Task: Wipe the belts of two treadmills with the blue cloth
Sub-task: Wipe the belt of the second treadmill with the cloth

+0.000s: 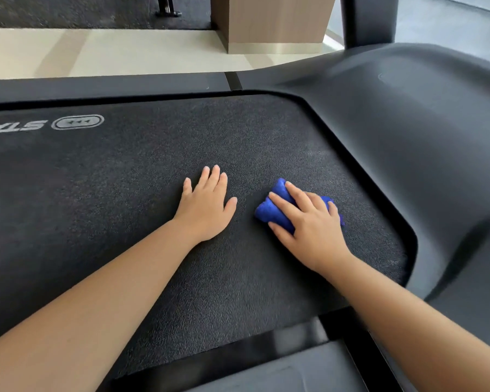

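A dark textured treadmill belt (125,193) fills most of the view, with a white logo printed at its far left. My left hand (205,206) lies flat on the belt, fingers straight and slightly spread. Just to its right, my right hand (309,222) grips a bunched blue cloth (270,209) and holds it down on the belt, close to the curved motor cover. Part of the cloth is hidden under my palm.
The black motor cover (408,131) rises at the right, with a dark upright (368,18) behind it. Black side rails (96,87) border the belt. Beyond lie a pale tiled floor (96,55) and a wooden-clad column (272,21).
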Demonstrator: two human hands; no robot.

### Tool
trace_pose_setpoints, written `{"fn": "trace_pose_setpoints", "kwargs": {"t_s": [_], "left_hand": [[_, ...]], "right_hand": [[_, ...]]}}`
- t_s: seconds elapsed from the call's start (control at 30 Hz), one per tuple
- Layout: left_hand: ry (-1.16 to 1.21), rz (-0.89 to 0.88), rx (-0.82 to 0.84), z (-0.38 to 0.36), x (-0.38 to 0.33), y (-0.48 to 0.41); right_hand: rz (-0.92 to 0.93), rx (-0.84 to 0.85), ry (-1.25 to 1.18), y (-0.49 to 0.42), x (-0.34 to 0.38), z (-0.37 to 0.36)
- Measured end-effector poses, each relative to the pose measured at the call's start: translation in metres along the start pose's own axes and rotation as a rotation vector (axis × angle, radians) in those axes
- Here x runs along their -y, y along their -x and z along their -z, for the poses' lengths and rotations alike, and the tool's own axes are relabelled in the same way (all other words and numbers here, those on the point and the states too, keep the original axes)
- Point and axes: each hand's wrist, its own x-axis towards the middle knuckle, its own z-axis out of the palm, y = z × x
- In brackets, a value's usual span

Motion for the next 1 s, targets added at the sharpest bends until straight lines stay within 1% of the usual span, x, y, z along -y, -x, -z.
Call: {"fn": "trace_pose_setpoints", "kwargs": {"t_s": [0.2,0.33,0.4,0.53,0.63,0.77,0.87,1.0], "left_hand": [[0.04,0.018,-0.019,0.009,-0.012,-0.066],[0.053,0.06,-0.074,-0.003,-0.02,-0.074],[0.054,0.071,-0.073,-0.006,-0.02,-0.075],[0.039,0.078,-0.047,-0.003,-0.019,-0.077],[0.02,0.093,-0.039,-0.004,-0.019,-0.075],[0.014,0.096,-0.009,-0.002,-0.019,-0.076],[0.009,0.096,-0.007,-0.002,-0.019,-0.077],[0.012,0.095,0.004,0.0,-0.021,-0.077]], "right_hand": [[-0.053,-0.041,-0.024,-0.06,-0.03,-0.015],[-0.038,-0.082,-0.02,-0.101,-0.052,-0.027],[-0.035,-0.092,-0.024,-0.123,-0.06,-0.031],[-0.056,-0.044,-0.015,-0.162,-0.074,-0.038],[-0.05,-0.042,-0.025,-0.187,-0.083,-0.042],[-0.057,0.014,0.011,-0.223,-0.098,-0.045],[-0.094,-0.028,-0.026,-0.229,-0.097,-0.045],[-0.028,-0.141,-0.021,-0.176,-0.086,-0.04]]}}
